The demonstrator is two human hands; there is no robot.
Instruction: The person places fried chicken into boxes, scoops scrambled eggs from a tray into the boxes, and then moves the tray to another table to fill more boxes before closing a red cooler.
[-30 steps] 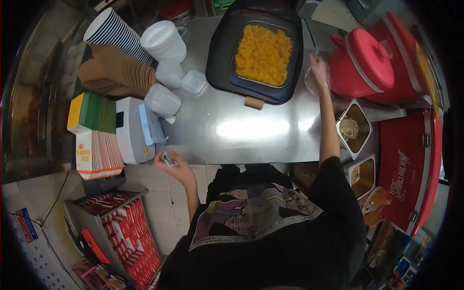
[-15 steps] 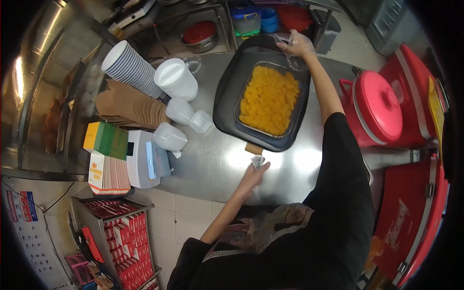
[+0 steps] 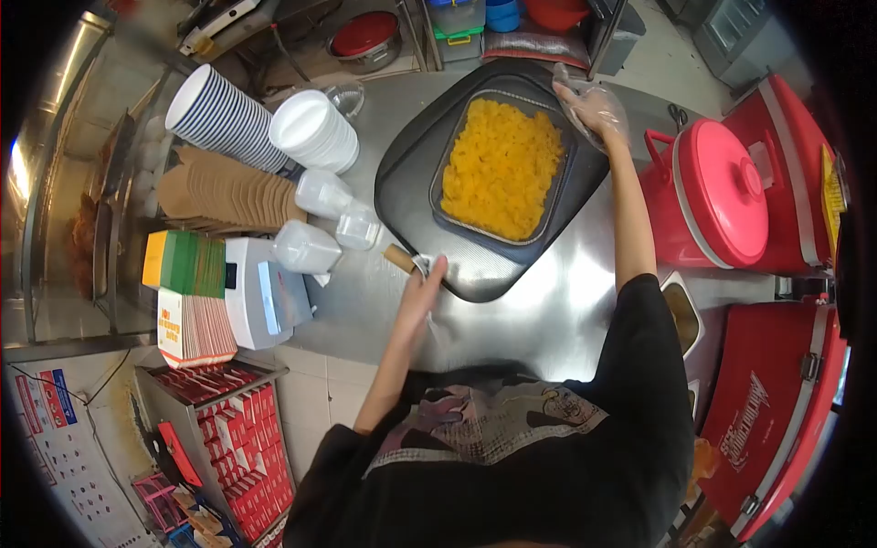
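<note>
A large black tray (image 3: 416, 151) lies tilted across the metal counter, with a smaller rectangular pan (image 3: 440, 217) of yellow-orange food (image 3: 502, 169) inside. My right hand (image 3: 592, 111), in a clear plastic glove, grips the tray's far right rim. Near the tray's front left edge, my left hand (image 3: 422, 290) is closed on a small white crumpled item (image 3: 422, 264). A short brown piece (image 3: 399, 258) projects beside those fingers at the tray edge; its other end is hidden.
Striped paper cups (image 3: 224, 119), white foam bowls (image 3: 315, 132), brown cardboard holders (image 3: 228, 187) and clear plastic cups (image 3: 306, 247) stand left on the counter (image 3: 352, 315). A pink lidded cooler (image 3: 722, 192) is at right. Scissors (image 3: 677, 114) lie at the back right.
The black tray has turned, its front end now lying further left and nearer me. My left hand and the brown piece have moved left. My right hand has shifted right and slightly nearer.
</note>
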